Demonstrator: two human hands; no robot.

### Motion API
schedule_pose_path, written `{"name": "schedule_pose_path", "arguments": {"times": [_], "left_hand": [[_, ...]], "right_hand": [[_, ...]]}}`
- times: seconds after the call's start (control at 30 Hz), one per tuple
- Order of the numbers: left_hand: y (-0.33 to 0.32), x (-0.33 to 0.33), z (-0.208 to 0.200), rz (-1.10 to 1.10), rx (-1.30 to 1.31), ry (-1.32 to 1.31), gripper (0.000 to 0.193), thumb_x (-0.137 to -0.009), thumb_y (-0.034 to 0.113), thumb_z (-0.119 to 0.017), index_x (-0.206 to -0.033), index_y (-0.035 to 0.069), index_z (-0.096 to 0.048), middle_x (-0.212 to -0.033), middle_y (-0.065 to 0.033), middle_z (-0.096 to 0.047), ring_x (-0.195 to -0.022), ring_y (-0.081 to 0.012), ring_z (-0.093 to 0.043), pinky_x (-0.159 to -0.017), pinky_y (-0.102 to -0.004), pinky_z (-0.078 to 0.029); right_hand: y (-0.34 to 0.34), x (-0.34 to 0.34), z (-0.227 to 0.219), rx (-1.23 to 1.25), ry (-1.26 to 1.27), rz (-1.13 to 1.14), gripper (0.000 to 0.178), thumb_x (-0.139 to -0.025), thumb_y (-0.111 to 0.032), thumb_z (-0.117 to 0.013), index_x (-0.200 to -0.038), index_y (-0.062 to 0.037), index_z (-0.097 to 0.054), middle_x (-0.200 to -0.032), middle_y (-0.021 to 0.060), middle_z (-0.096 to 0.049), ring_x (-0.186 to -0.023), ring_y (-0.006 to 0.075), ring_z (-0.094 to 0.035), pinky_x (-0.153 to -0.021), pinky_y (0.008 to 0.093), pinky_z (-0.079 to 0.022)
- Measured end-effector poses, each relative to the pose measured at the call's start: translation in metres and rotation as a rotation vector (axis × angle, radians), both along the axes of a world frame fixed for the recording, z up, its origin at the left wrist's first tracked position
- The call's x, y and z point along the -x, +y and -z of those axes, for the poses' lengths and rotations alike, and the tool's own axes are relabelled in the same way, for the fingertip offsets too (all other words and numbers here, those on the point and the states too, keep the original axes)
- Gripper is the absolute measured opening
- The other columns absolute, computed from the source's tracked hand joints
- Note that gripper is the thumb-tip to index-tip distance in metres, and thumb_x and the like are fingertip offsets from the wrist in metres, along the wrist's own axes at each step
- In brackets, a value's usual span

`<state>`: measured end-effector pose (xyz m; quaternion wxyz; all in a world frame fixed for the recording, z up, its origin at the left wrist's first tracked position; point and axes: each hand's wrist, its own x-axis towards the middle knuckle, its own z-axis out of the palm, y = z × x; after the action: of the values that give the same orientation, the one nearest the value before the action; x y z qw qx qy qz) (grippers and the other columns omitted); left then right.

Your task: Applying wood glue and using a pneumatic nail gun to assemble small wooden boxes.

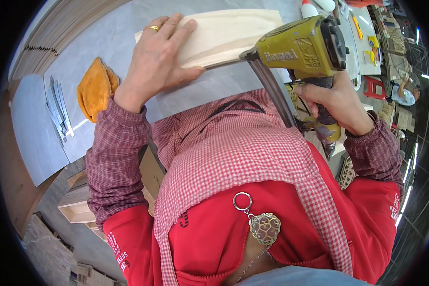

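Board (229, 35) on the table (176, 102), nail gun (298, 47) at its near edge.
Only got the head view: left hand (159, 59) lies flat and spread over the board's left end, thumb along the near edge, so that end's mostly covered; can't see under the palm. Right hand (336, 97) is wrapped round the gun's handle, but the trigger's too hidden to say if it's squeezed. The gun body blocks the board's right near corner, and I can't tell whether the nose actually touches wood. Orange glove (96, 90) sits left of the left wrist; a bottle (309, 9) is cut off up top.
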<state>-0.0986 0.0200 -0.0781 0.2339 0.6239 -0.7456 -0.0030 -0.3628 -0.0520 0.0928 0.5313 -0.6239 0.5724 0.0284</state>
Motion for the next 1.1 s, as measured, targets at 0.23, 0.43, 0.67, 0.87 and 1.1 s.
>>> {"name": "schedule_pose_path", "arguments": {"times": [0.23, 0.43, 0.67, 0.87, 1.1], "left_hand": [[0.017, 0.013, -0.010, 0.027, -0.050, 0.053, 0.080, -0.060, 0.037, -0.081, -0.130, 0.013, -0.052, -0.135, -0.0107, -0.048, -0.120, -0.0305, -0.045, -0.099, -0.0377, -0.041], [0.017, 0.027, -0.021, 0.039, -0.023, 0.103, 0.082, -0.058, 0.033, -0.082, -0.131, 0.012, -0.051, -0.136, -0.0102, -0.047, -0.120, -0.0302, -0.045, -0.098, -0.0375, -0.041], [0.016, 0.035, -0.025, 0.058, 0.014, 0.114, 0.081, -0.055, 0.030, -0.083, -0.127, 0.009, -0.052, -0.130, -0.0118, -0.049, -0.117, -0.0297, -0.046, -0.097, -0.0363, -0.041], [0.014, 0.034, -0.025, 0.073, 0.069, 0.109, 0.073, -0.055, 0.030, -0.083, -0.117, 0.003, -0.055, -0.122, -0.0150, -0.051, -0.112, -0.0306, -0.048, -0.098, -0.0363, -0.039], [0.026, 0.034, -0.017, -0.008, 0.184, 0.039, 0.055, -0.062, 0.027, -0.077, -0.105, -0.002, -0.059, -0.116, -0.0178, -0.056, -0.110, -0.0291, -0.052, -0.099, -0.0360, -0.039]], "right_hand": [[-0.013, -0.024, -0.010, 0.123, -0.011, -0.089, 0.017, -0.075, -0.013, -0.064, -0.068, 0.0008, -0.059, -0.051, 0.0027, -0.052, -0.038, 0.0091, -0.043, -0.040, 0.0198, -0.036], [-0.032, -0.036, -0.011, 0.187, 0.011, -0.192, 0.015, -0.076, -0.013, -0.065, -0.078, 0.0008, -0.060, -0.050, 0.0015, -0.051, -0.037, 0.0088, -0.043, -0.038, 0.0192, -0.034], [-0.038, -0.033, -0.007, 0.186, 0.027, -0.225, 0.014, -0.075, -0.014, -0.065, -0.073, -0.0013, -0.059, -0.050, 0.0016, -0.052, -0.037, 0.0089, -0.044, -0.038, 0.0190, -0.034], [-0.034, -0.036, -0.008, 0.151, 0.017, -0.155, 0.014, -0.076, -0.014, -0.065, -0.074, -0.0008, -0.059, -0.051, 0.0015, -0.051, -0.037, 0.0086, -0.043, -0.038, 0.0193, -0.034], [-0.021, -0.050, -0.011, 0.177, 0.073, -0.131, 0.015, -0.078, -0.012, -0.063, -0.073, 0.0024, -0.060, -0.051, 0.0020, -0.051, -0.037, 0.0087, -0.042, -0.039, 0.0188, -0.034]]}}
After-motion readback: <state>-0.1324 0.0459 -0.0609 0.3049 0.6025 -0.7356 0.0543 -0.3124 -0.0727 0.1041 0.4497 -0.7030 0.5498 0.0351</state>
